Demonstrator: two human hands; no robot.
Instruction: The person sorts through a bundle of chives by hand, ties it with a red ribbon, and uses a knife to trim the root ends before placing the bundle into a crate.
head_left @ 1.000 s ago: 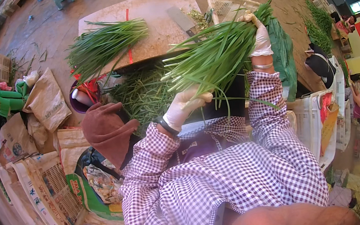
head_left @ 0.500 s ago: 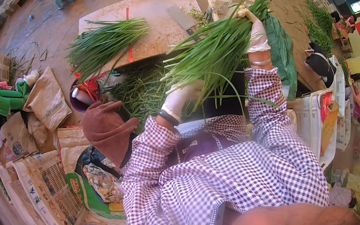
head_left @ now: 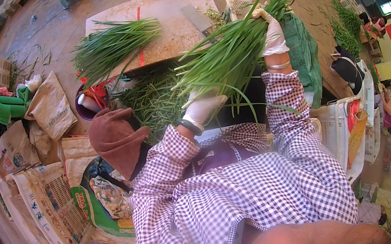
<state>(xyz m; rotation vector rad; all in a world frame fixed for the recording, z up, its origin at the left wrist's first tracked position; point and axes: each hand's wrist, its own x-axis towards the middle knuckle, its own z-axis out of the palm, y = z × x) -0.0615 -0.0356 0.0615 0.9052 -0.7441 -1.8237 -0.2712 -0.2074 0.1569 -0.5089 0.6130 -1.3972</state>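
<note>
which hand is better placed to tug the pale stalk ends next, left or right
Left, most likely: the gloved left hand sits close to the pale stalk ends, while the right hand is wrapped around the bunch of green stalks near its leafy end.

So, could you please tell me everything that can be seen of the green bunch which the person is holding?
The bunch is many long, thin, fresh-looking green leaves with pale stalk ends spread unevenly toward the left. No tie shows on it. It slants up to the right, where the gloved right grip closes around it near that end. The gloved left grip is at its lower edge by the pale ends, seemingly touching. Some leaves droop; one shows against the checked right sleeve.
</note>
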